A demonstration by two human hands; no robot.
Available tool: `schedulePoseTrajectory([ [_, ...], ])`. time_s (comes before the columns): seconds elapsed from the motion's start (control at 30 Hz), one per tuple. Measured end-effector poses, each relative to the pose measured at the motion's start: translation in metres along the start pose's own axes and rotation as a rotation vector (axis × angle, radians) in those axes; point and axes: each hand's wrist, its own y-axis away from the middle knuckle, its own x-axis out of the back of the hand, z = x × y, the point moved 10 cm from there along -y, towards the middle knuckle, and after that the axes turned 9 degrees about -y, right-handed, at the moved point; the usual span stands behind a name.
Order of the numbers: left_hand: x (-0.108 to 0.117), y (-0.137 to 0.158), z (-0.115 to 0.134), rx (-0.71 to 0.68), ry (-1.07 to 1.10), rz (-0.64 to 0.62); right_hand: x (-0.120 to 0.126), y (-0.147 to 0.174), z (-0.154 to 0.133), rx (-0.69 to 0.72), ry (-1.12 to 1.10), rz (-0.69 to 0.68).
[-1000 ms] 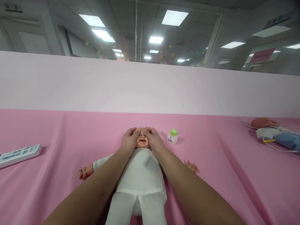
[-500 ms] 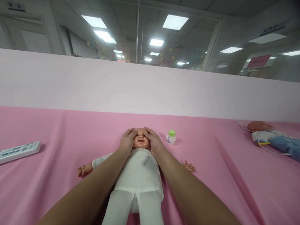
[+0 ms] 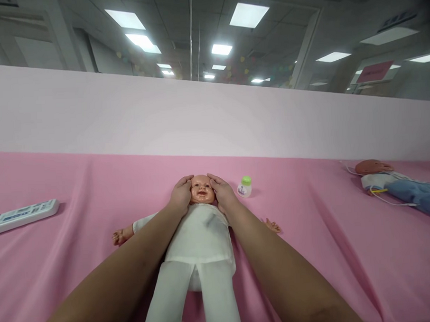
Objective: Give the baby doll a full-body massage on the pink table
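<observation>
The doll [image 3: 202,235] is lying face-up on the pink cloth [image 3: 333,260], its head resting between the left hand [image 3: 181,194] and right hand [image 3: 224,191], whose loosely extended fingers are cupping its sides without closing round it. Both hands are now baring the eyes they were covering a second ago. Cloth is stretching from the small bottle [image 3: 244,187], beside the right hand, toward the second doll [image 3: 404,186].

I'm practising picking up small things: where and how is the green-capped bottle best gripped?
Probably around the rounded body of the bottle, just below its green cap, coming from its right: it appears upright, the body is wider than the cap, and the right hand, on the doll's head, is to its left.
</observation>
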Motion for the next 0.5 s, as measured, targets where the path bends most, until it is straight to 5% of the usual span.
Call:
schedulePoseTrajectory([
  [0.2, 0.003, 0.003, 0.003, 0.011, 0.036, 0.009, 0.001, 0.001, 0.006, -0.084, -0.015, -0.081],
  [0.5, -0.009, 0.011, 0.014, -0.050, 0.031, -0.126, -0.013, 0.005, -0.005, 0.033, 0.102, -0.048],
])
